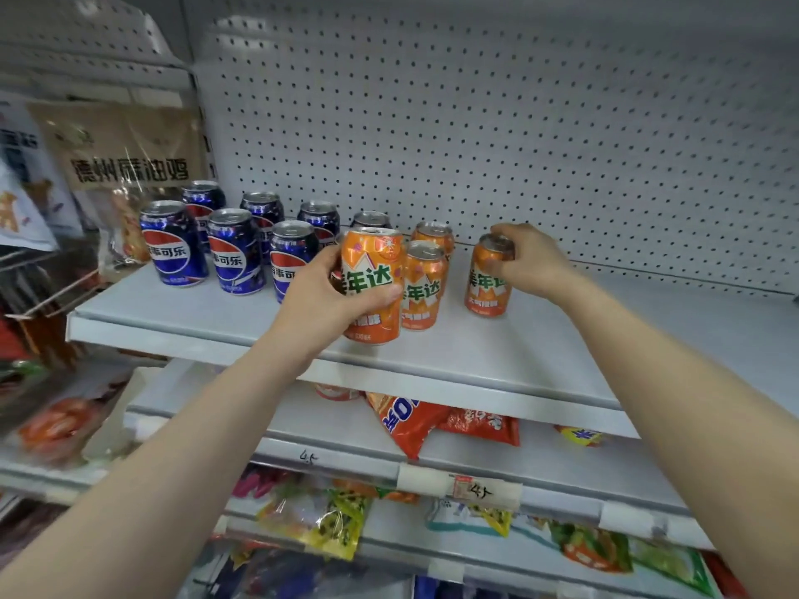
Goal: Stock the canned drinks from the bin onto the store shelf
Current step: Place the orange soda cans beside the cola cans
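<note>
- A white pegboard back panel (519,123) fills the upper part of the view, dotted with rows of small holes.
- A pale grey shelf (540,348) runs across the middle, and much of its right side is bare surface.
- Lower shelves (475,460) step out beneath it. They carry snack bags, among them an orange-red bag (410,419), and a handwritten price tag (480,488) sits on one front rail.
- A brown printed bag (129,144) hangs at the left, just beside the shelf's end.
- The blue cola cans (235,257) stand upright in rows on the left part of the shelf.
- Two orange cans (421,287) stand one behind the other, just right of the blue ones.
- The left hand (320,296) wraps its fingers and thumb round the side of a front orange can (374,270) at the shelf's front edge. Whether its base touches the shelf cannot be told.
- The right hand (532,257) curls its fingers over the top rim of a right orange can (488,274), which stands upright on the shelf, apart from the others.
</note>
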`<state>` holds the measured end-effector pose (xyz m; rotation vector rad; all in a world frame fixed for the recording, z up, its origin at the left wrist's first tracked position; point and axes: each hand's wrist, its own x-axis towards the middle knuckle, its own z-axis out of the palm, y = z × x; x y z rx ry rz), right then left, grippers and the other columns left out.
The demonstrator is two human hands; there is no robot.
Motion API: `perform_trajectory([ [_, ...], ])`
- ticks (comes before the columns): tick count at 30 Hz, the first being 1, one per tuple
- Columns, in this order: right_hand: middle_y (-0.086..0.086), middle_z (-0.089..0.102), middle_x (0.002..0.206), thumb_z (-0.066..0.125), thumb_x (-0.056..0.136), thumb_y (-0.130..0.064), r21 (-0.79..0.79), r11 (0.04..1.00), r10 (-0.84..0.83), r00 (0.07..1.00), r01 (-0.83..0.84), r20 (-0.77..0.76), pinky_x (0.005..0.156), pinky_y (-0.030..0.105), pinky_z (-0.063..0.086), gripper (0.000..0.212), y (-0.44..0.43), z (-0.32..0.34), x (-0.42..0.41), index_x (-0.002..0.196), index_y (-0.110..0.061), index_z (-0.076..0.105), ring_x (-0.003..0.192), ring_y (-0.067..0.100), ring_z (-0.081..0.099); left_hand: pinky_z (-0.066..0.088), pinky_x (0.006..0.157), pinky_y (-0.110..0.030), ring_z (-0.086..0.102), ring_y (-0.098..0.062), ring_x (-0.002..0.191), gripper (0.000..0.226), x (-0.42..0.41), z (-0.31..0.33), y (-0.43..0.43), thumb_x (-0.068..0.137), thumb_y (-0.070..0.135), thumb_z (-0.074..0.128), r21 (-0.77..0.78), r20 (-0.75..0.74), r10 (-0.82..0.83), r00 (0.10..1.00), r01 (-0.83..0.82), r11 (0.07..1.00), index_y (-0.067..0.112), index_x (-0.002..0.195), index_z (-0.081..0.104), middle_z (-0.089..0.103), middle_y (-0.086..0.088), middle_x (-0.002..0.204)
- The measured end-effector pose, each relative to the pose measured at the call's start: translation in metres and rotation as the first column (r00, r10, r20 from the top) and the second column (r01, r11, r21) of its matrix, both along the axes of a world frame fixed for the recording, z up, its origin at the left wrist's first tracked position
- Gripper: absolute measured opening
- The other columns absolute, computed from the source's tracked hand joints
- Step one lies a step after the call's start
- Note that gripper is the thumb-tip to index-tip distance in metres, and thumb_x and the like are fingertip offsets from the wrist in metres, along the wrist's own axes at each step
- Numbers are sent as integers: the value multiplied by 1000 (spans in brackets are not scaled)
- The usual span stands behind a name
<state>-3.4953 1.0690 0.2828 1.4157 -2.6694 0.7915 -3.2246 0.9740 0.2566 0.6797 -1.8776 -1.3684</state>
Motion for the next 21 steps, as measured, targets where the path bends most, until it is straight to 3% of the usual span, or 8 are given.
perform_trajectory([
  [6,11,46,147,63,91,-22,-23,999,42,999,-41,29,102,39,43,57,-6,-1,-8,145,-17,45,130,31,47,53,81,-23,65,-1,96,50,-4,-5,5,65,33,87,1,-5,-8,1000,8,1000,37,106,58,70,12,104],
  [11,10,44,146,57,96,-21,-7,996,87,996,-87,-21,103,38,39,52,-8,-9,-10,145,-16,41,131,29,44,55,91,-35,65,-2,100,70,-6,-11,9,51,52,85,-9,23,-16,1000,17,1000,37,115,58,70,13,108],
  [17,11,40,147,51,99,-23,103,990,113,987,-101,-116,108,41,37,52,-9,-15,-17,148,-16,36,135,31,39,53,92,-33,62,-1,102,61,-8,-14,23,66,38,87,-36,64,-33,997,36,999,31,119,58,69,13,109],
  [19,11,41,149,49,99,-23,41,995,101,972,-94,-213,112,42,34,50,-1,-13,-14,147,-15,38,138,30,35,52,88,-28,62,1,100,60,-11,-16,28,67,35,86,-34,64,-46,997,48,998,32,120,57,69,14,108],
  [21,9,49,143,47,100,-23,-142,979,102,957,-145,-272,107,37,36,43,12,-5,2,142,-15,47,132,26,43,50,81,-19,61,5,98,59,-15,-17,34,67,35,85,-39,73,-70,995,73,997,33,118,57,68,16,106],
])
